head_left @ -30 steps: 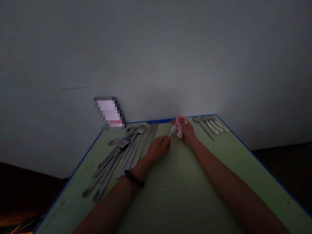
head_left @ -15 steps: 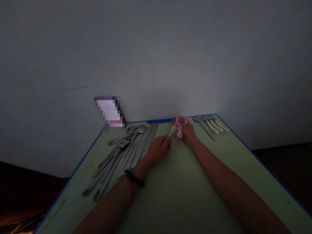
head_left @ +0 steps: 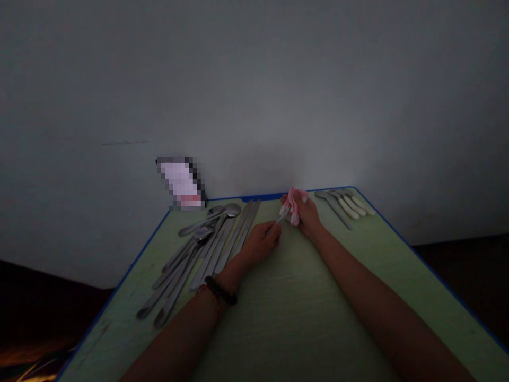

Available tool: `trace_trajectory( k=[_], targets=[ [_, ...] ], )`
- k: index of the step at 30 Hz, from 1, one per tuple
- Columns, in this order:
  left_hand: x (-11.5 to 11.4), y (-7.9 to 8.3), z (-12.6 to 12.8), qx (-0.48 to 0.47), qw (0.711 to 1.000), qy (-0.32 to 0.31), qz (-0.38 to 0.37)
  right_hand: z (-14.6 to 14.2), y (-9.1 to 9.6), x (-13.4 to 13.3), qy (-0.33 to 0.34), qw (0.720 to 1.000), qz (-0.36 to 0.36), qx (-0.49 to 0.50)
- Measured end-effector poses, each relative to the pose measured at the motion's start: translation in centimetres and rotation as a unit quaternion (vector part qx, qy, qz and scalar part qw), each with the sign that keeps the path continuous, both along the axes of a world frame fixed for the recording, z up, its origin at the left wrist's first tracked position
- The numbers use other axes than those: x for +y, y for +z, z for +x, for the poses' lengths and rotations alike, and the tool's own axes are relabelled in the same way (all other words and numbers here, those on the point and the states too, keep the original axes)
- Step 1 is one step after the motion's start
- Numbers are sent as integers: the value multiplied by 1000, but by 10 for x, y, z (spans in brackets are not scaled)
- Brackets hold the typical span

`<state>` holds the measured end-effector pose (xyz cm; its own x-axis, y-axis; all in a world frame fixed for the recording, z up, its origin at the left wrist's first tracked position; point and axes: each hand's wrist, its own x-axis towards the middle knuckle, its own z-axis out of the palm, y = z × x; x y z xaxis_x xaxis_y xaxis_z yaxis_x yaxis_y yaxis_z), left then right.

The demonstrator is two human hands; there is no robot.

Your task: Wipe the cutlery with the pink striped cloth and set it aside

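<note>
My left hand (head_left: 261,242) is closed on the thin metal handle of a piece of cutlery (head_left: 281,217), which points up and right. Its far end disappears into a pink and white cloth (head_left: 293,204), so its kind cannot be made out. Bunched around that end, the cloth is gripped by my right hand (head_left: 308,212). Left of my left hand lie several table knives (head_left: 221,244) side by side. Beyond them is a loose heap of metal spoons (head_left: 203,232), some overlapping.
At the far right corner lie a metal utensil (head_left: 338,213) and several pieces of cutlery with cream handles (head_left: 348,207). A blurred phone-like device (head_left: 181,180) leans on the wall at the back left. The green table (head_left: 302,323) has a blue edge and meets the wall.
Both hands keep nearly the same place and grip. A little more of the metal handle shows between my left hand and the cloth. The view has shifted very slightly.
</note>
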<state>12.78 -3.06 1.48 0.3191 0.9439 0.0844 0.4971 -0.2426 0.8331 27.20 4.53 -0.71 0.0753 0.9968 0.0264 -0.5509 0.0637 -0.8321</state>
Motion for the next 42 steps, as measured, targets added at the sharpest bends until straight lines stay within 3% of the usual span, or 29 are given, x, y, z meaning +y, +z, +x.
trace_trajectory(
  k=[42],
  targets=[
    [-4, 3, 3, 5, 1000, -9, 19, 2, 4, -4, 14, 1000, 3, 11]
  ],
)
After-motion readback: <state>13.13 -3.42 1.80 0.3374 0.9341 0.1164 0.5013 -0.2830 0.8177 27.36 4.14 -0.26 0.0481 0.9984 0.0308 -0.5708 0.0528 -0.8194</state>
